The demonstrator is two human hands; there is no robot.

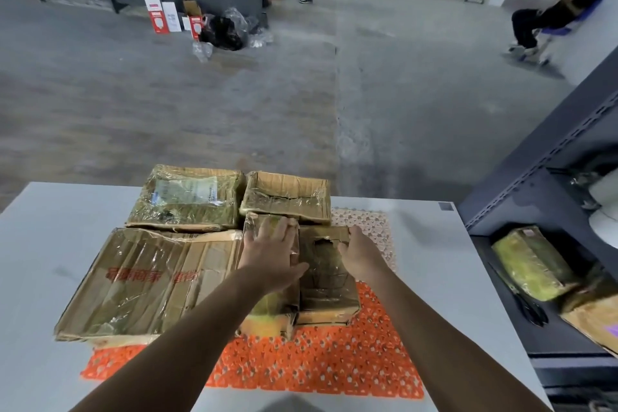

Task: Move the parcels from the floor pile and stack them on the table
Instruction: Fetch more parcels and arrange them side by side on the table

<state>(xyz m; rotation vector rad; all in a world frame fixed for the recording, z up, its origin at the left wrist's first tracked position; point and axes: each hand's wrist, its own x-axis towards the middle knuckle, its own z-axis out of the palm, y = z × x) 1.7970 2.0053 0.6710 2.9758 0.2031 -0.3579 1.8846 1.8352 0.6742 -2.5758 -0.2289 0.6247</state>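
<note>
Two bare forearms reaching forward over an orange perforated mat (301,365) on a white desk (50,278). Left hand (271,252) spread flat, palm down, fingers released, pressing on top of a narrow taped parcel (271,314) on the mat. Right hand (359,254) curled over the far right edge of a small dark parcel (327,288), grasping it; that parcel touching the narrow one on its right side, both on the mat. Left of the narrow parcel and against it, a large flat parcel with red print (143,281), its near edge overhanging the mat. Behind the large flat parcel, a film-wrapped parcel with a paper label (187,197). Right of that labelled parcel and just beyond the left hand, a shallow open-topped carton (287,197), at the far edge of the desk. Right of the desk, a dark metal shelving unit (548,157) with a yellowish wrapped parcel (531,264) lying on a shelf. Far beyond the desk, on the grey concrete floor (167,94), red-and-white boxes (160,13) beside a black plastic bag (224,32). Seated person (561,7) at the far right, well apart from the desk.
</note>
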